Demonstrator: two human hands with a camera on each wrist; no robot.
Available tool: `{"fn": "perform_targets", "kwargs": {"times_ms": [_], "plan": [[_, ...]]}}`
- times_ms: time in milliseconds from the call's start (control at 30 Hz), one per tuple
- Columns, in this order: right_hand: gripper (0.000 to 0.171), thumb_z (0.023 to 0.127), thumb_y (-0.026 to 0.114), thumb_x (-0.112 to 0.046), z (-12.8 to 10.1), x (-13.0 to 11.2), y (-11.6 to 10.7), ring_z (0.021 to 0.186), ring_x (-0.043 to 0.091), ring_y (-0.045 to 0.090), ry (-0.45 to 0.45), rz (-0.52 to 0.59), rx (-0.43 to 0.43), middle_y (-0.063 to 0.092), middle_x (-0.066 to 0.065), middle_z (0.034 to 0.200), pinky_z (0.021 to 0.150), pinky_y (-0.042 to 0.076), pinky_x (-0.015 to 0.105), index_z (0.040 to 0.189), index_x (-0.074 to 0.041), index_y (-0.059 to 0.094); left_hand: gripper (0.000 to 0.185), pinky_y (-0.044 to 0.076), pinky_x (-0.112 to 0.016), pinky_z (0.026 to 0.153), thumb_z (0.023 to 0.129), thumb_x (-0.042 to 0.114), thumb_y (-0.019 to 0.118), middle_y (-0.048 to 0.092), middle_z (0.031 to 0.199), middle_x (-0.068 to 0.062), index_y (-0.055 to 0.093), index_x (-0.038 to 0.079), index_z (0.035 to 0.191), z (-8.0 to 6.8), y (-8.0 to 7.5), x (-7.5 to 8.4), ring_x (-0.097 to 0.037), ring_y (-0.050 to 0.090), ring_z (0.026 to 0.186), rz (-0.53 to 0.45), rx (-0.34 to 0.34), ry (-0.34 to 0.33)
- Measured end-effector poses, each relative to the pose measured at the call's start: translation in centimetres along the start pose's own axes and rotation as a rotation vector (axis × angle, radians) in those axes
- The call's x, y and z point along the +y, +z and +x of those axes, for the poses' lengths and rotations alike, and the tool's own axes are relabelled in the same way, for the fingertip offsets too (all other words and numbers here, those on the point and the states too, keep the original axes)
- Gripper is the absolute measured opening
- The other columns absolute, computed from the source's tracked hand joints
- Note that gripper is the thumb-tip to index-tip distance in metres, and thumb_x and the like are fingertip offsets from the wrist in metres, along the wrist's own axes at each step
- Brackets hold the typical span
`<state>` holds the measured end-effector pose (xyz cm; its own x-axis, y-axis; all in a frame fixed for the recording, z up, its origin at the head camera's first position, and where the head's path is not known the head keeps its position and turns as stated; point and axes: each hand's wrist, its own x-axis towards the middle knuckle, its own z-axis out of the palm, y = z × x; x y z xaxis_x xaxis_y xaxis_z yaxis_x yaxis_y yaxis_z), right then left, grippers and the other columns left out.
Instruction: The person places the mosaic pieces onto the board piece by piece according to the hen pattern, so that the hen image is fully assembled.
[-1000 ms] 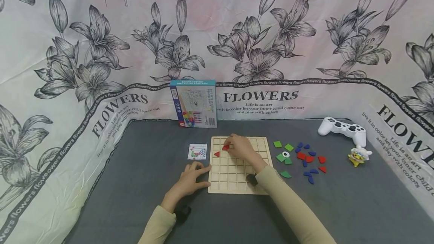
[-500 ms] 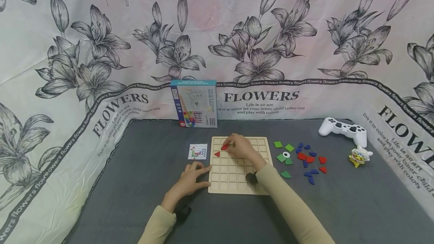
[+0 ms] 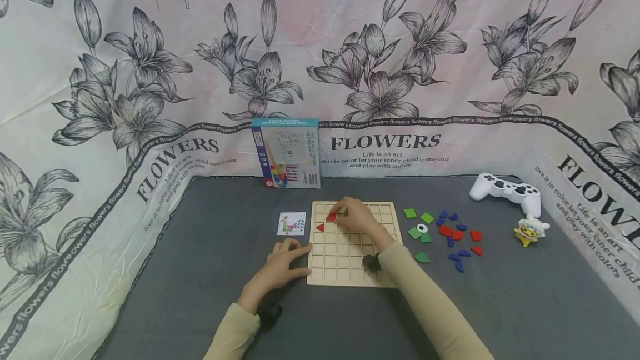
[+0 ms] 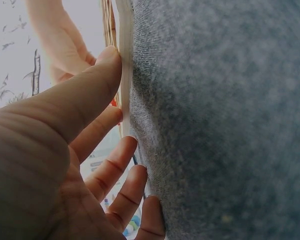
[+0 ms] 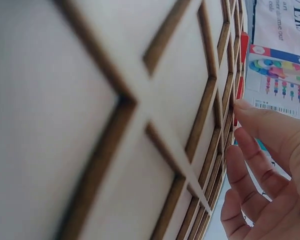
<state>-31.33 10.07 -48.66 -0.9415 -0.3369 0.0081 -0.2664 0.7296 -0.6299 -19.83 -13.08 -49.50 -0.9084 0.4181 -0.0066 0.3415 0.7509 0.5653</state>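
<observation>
A light wooden grid board (image 3: 330, 265) lies on the dark table. Near its far left part my right hand (image 3: 356, 218) pinches a small flat red piece (image 3: 331, 217) over a square; fingers partly hide its shape. The right wrist view shows the thumb (image 5: 247, 105) against a red piece at the board surface. A red triangle (image 3: 320, 227) sits in a square just left and nearer. My left hand (image 3: 276, 266) touches the board's left edge with its thumb and index fingertip, its other fingers loosely extended. Beyond that hand lies a printed pattern card (image 3: 291, 224).
Right of the board lie several loose green pieces (image 3: 414, 233), blue pieces (image 3: 453, 257), red pieces (image 3: 457, 235) and a white ring (image 3: 421, 228). A white game controller (image 3: 505, 190) and a small yellow-and-white figurine (image 3: 530, 230) stand farther right. A box (image 3: 290, 154) leans at the back.
The red piece at my right fingertips has shifted very slightly left on the board. Over the last half second both hands look still.
</observation>
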Motion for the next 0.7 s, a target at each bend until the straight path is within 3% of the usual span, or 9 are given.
{"fn": "perform_targets", "kwargs": {"times_ms": [400, 700], "plan": [[0.023, 0.081, 0.07, -0.013, -1.6, 0.5, -1.3, 0.086, 0.019, 0.06, -0.012, -0.076, 0.034, 0.062, 0.001, 0.102, 0.073, 0.047, 0.038, 0.103, -0.015, 0.07, 0.059, 0.031, -0.047, 0.081, 0.082, 0.033, 0.069, 0.043, 0.114, -0.004, 0.051, 0.014, 0.134, 0.1, 0.1, -0.1, -0.023, 0.034, 0.097, -0.004, -0.003, -0.01], [0.022, 0.085, 0.066, -0.016, -3.4, 1.6, -2.7, 0.082, 0.018, 0.058, 0.008, -0.045, 0.049, 0.061, 0.003, 0.103, 0.069, 0.046, 0.036, 0.107, -0.014, 0.069, 0.06, 0.031, -0.05, 0.082, 0.083, 0.034, 0.068, 0.043, 0.116, -0.005, 0.049, 0.013, 0.135, 0.0, 0.0, -0.1, -0.025, 0.035, 0.1, 0.0, -0.007, 0.002]]}}
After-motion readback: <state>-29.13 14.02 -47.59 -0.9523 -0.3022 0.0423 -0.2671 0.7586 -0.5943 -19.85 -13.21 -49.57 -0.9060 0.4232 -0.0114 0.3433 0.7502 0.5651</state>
